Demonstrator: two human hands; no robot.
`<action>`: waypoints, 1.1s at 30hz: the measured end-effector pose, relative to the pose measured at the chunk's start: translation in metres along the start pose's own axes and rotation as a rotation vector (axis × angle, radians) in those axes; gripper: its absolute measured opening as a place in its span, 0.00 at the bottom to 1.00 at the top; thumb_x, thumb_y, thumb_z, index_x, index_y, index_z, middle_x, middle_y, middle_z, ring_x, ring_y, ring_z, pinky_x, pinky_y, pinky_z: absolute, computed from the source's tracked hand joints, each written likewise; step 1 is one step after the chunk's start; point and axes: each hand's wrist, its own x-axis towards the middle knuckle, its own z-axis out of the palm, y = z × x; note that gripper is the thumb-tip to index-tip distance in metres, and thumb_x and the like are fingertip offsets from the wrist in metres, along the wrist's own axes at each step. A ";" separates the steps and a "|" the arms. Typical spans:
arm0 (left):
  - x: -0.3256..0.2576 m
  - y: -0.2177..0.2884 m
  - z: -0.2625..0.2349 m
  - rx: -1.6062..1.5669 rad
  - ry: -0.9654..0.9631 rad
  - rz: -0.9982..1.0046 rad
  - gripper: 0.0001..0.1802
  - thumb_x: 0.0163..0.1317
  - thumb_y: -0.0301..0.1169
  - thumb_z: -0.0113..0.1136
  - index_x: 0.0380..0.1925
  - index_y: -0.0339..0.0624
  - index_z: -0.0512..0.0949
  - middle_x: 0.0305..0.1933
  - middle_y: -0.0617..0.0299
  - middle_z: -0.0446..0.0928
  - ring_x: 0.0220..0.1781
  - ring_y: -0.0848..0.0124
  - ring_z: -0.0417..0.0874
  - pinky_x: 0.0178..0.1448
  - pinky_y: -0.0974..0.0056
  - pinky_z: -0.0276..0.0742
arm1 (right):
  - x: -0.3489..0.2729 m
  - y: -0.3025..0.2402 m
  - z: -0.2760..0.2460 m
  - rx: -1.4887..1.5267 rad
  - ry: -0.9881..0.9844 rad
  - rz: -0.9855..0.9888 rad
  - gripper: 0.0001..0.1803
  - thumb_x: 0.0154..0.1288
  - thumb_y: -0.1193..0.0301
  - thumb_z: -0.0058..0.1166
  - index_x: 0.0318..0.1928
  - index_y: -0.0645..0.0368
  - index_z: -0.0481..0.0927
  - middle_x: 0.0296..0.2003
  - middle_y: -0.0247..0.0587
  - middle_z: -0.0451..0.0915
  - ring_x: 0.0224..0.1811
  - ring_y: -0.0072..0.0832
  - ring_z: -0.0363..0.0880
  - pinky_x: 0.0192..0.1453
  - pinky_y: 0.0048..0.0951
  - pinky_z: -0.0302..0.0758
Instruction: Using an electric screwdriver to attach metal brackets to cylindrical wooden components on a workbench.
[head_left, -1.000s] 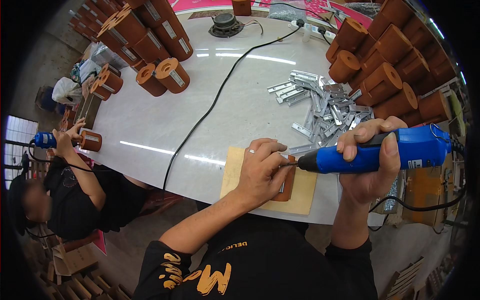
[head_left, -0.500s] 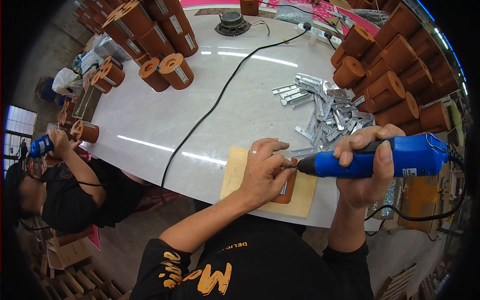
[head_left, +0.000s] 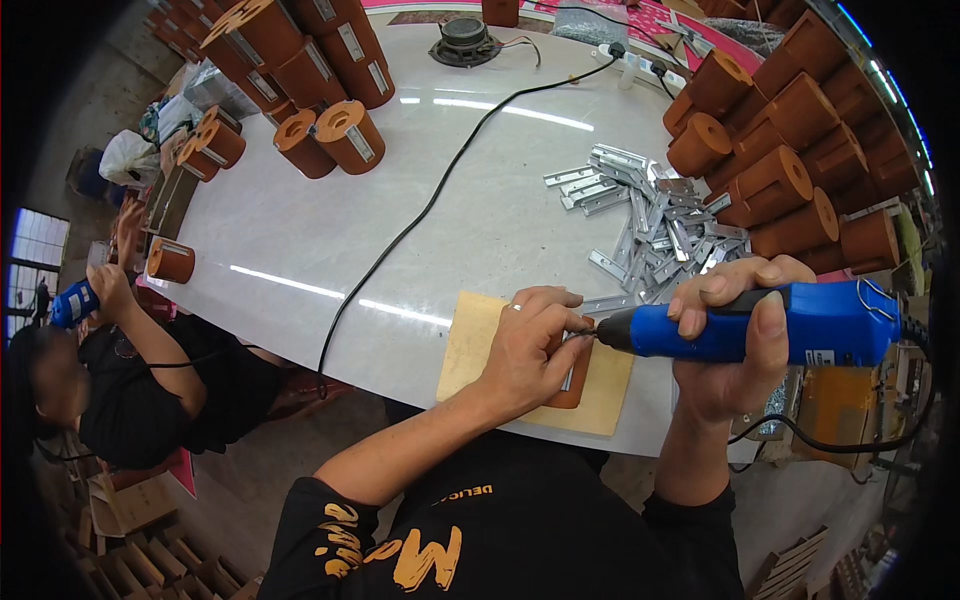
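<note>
My right hand (head_left: 735, 330) is wrapped round a blue electric screwdriver (head_left: 720, 328), held nearly level with its black nose pointing left. The tip of its bit meets the fingertips of my left hand (head_left: 535, 345). The left thumb and fingers are pinched together there; what lies between them is too small and covered to make out. Beneath that hand a reddish-brown cylinder (head_left: 572, 388) with a metal strip set in its side lies on a yellowish board (head_left: 470, 345). Most of the cylinder is hidden by my hand.
Loose metal strips (head_left: 655, 225) are heaped beyond the board. Brown cylinders (head_left: 790, 180) are stacked at right, more (head_left: 350, 135) at far left. A black cable (head_left: 425, 210) crosses the white table (head_left: 300, 230). A round speaker (head_left: 465, 42) sits at the back. A co-worker (head_left: 150, 370) holds another blue tool at left.
My hands and the screwdriver have stayed almost in place, the tool shifting very slightly. At left, the co-worker's hand has drawn away from the cylinder on the table edge.
</note>
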 end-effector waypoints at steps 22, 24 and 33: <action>-0.001 0.004 -0.004 0.096 0.061 0.065 0.10 0.49 0.19 0.67 0.29 0.41 0.76 0.49 0.57 0.79 0.58 0.53 0.75 0.56 0.57 0.71 | 0.002 -0.009 -0.001 0.082 -0.094 0.004 0.15 0.69 0.68 0.49 0.51 0.59 0.64 0.34 0.51 0.79 0.25 0.29 0.78 0.36 0.37 0.81; 0.000 0.004 -0.003 0.080 0.067 0.073 0.10 0.48 0.19 0.67 0.28 0.41 0.76 0.49 0.57 0.79 0.57 0.54 0.75 0.55 0.57 0.71 | 0.002 -0.008 0.000 0.086 -0.062 0.013 0.15 0.69 0.68 0.49 0.50 0.59 0.64 0.33 0.51 0.79 0.24 0.29 0.77 0.35 0.38 0.81; -0.001 0.003 -0.002 0.122 0.055 0.060 0.11 0.46 0.20 0.67 0.29 0.41 0.77 0.53 0.54 0.77 0.60 0.51 0.71 0.58 0.55 0.71 | -0.001 -0.003 0.006 -0.014 -0.043 0.018 0.15 0.68 0.68 0.50 0.50 0.60 0.64 0.32 0.51 0.78 0.23 0.28 0.77 0.34 0.36 0.81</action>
